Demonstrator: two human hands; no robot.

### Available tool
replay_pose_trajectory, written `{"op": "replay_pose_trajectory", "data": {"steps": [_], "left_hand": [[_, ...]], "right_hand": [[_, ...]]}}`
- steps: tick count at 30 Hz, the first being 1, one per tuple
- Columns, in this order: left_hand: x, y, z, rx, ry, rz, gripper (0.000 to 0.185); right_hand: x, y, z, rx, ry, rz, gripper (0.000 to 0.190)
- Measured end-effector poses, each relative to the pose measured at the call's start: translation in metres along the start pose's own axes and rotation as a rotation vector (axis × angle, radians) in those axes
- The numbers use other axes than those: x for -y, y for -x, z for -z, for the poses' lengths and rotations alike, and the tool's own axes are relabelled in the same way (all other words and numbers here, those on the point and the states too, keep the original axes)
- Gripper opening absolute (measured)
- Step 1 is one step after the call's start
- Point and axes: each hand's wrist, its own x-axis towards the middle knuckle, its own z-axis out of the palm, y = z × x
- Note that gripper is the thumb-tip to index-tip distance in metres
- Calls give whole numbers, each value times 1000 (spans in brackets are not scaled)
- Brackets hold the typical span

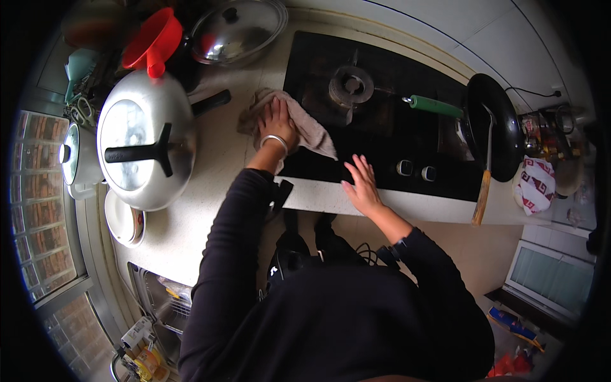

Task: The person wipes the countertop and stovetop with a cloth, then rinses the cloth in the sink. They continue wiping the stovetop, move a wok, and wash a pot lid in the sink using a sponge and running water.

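My left hand, with a bangle at the wrist, presses down on a crumpled beige cloth. The cloth lies across the left edge of a black gas cooktop, partly on the pale countertop. Over the cooktop's front edge is my right hand, its fingers apart and nothing in it; whether it touches the surface I cannot tell. Two control knobs sit to its right. Farther back stands a gas burner with its metal pan support.
A large lidded metal pan stands left, near a red ladle and a domed lid. At right, a black wok with a green handle leans tilted, a wooden-handled spatula against it. Stacked plates and a sink are lower left.
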Motion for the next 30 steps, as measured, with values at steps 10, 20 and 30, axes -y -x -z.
{"op": "replay_pose_trajectory", "data": {"steps": [10,20,30], "left_hand": [[26,-138,-13,-55,-35,-396,58],[7,-241,-14,-37,56,-476,45],[-93,-302,36,-71,29,-2,33]], "right_hand": [[-55,25,45,39,-85,152,39],[-58,14,45,44,-53,126,26],[-52,7,50,-8,-45,89,19]]}}
